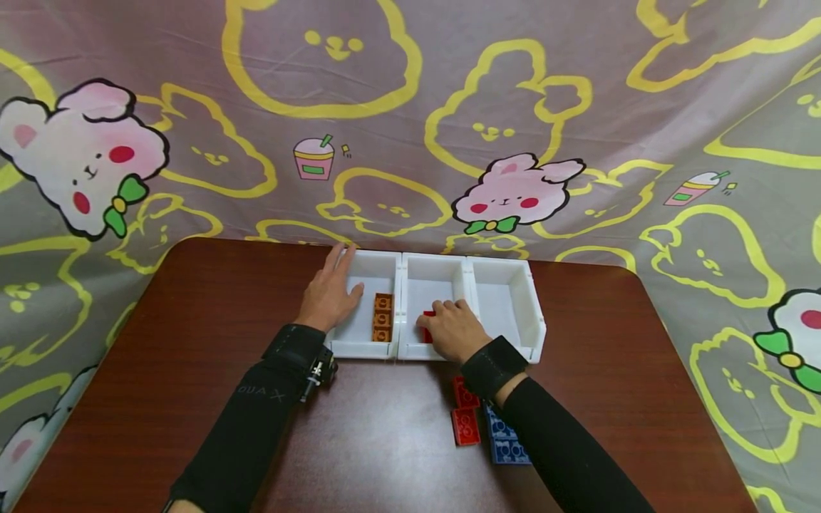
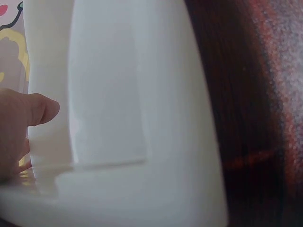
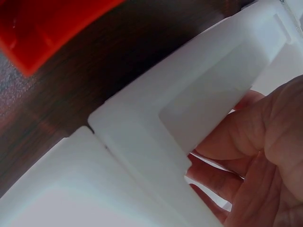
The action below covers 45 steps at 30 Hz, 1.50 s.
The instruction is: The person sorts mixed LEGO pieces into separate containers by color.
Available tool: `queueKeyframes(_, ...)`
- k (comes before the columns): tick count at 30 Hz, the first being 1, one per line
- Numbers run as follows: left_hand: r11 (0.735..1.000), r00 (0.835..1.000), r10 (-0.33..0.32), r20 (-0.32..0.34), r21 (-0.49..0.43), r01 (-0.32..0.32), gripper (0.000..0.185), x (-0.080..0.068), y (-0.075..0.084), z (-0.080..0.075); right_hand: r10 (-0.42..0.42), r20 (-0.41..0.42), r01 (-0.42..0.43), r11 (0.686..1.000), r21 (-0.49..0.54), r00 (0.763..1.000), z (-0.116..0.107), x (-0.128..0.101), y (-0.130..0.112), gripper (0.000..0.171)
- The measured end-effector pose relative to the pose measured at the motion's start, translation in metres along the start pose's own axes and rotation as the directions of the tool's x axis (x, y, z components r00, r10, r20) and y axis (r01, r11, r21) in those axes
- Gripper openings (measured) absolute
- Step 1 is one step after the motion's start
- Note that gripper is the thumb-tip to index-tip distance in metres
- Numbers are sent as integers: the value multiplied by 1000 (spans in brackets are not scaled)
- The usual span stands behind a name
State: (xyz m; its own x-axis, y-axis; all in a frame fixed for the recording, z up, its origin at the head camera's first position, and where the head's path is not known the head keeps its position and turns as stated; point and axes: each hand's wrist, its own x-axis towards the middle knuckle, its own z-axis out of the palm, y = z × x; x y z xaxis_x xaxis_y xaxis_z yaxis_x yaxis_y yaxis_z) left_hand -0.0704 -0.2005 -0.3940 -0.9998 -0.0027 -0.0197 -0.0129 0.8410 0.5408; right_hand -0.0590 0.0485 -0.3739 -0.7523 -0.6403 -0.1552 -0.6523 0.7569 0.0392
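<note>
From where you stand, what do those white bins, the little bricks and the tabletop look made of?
The white bins look like moulded plastic: smooth, slightly glossy walls with rounded rims. The orange bricks and red bricks seem hard plastic too, with studded tops and saturated colour. The table looks like dark wood or wood-grain laminate, with streaky grain and a soft sheen; which one cannot be told.

Red brick (image 1: 427,324) in the middle white bin (image 1: 428,285): mostly covered by the right hand (image 1: 452,330); only a corner shows, stud count unreadable. Blue bricks (image 1: 507,442) on the table (image 1: 192,342): partly under the right forearm. Left wrist view: close and blurred, only one fingertip (image 2: 42,108) against the left bin's wall (image 2: 123,94). Right wrist view: a red brick (image 3: 42,23) cut off by the top edge, out of focus; fingers (image 3: 255,137) cropped at the right edge.
</note>
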Motion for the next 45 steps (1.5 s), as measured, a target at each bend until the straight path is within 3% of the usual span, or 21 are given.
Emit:
queueKeyframes(6,1000,1000,12,-8,-9,-12,75,0,1,1,-9,5,9,1000,-8,1000,1,-4,2,26)
queueKeyframes(11,1000,1000,19,-15,-3,-19,75,1,1,1,-42,-20,44,997,69,999,-1,-11,5,35)
queueKeyframes(14,1000,1000,18,-17,-3,-18,75,1,1,0,-73,-122,87,990,114,990,-2,-20,6,37)
queueKeyframes(17,1000,1000,16,-14,-3,-16,76,1,2,-1,-73,-286,111,986,122,955,-3,-32,5,29)
queueKeyframes(21,1000,1000,15,-11,-8,-16,76,1,2,-2,50,-404,22,985,172,914,-3,-56,-1,14)
queueKeyframes(27,1000,1000,10,-12,-6,-10,76,1,-3,-4,232,-283,-161,954,251,931,6,-89,-14,24)
queueKeyframes(32,1000,1000,7,-5,-8,-7,76,0,-5,-3,231,-240,-174,956,237,943,21,-97,-23,32)
queueKeyframes(36,1000,1000,3,8,-11,-3,76,-1,-5,-1,234,-223,-165,942,292,946,29,-95,-29,33)
queueKeyframes(38,1000,1000,3,14,-16,-3,76,-1,-4,0,262,-189,-185,918,350,946,27,-93,-30,32)
queueKeyframes(41,1000,1000,13,9,-17,-13,76,-1,-3,1,308,-158,-200,854,480,938,15,-85,-31,32)
queueKeyframes(45,1000,1000,20,-10,-11,-20,76,1,-2,1,336,-207,-152,786,599,919,-6,-63,-29,35)
